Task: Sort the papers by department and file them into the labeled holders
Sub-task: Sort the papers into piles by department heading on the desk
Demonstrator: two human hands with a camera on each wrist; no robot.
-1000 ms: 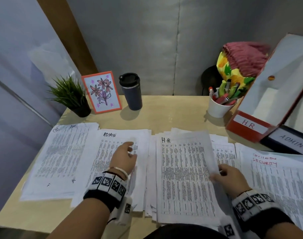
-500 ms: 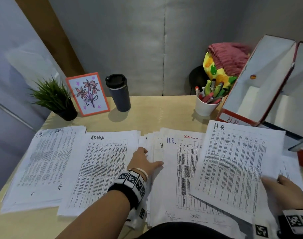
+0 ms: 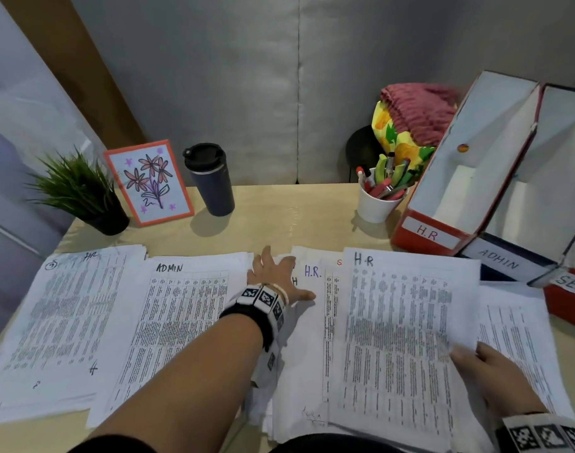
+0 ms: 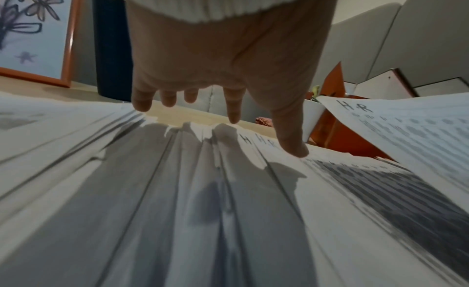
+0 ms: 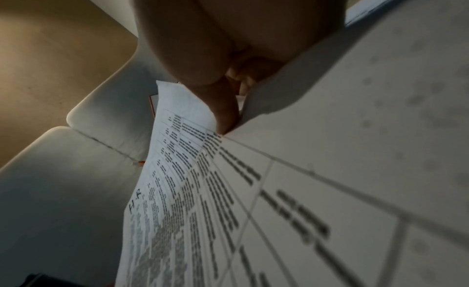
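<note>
This was an office cubicle. A pale wooden desk (image 3: 312, 217) stood against grey padded partition panels (image 3: 246, 93) that met at a seam. Printed sheets lay spread across it in stacks (image 3: 181, 322), hand-marked "ADMIN" and "H.R". At the right stood cardboard file holders (image 3: 443, 230) labelled "H.R", "ADMIN" and one beginning "SEC". A white cup of pens and markers (image 3: 377, 204) sat beside them. Personal touches marked it as someone's own workplace: a small potted plant (image 3: 80, 191), a framed flower drawing (image 3: 148, 183) and a dark travel mug (image 3: 210, 181) lined the back edge.
</note>
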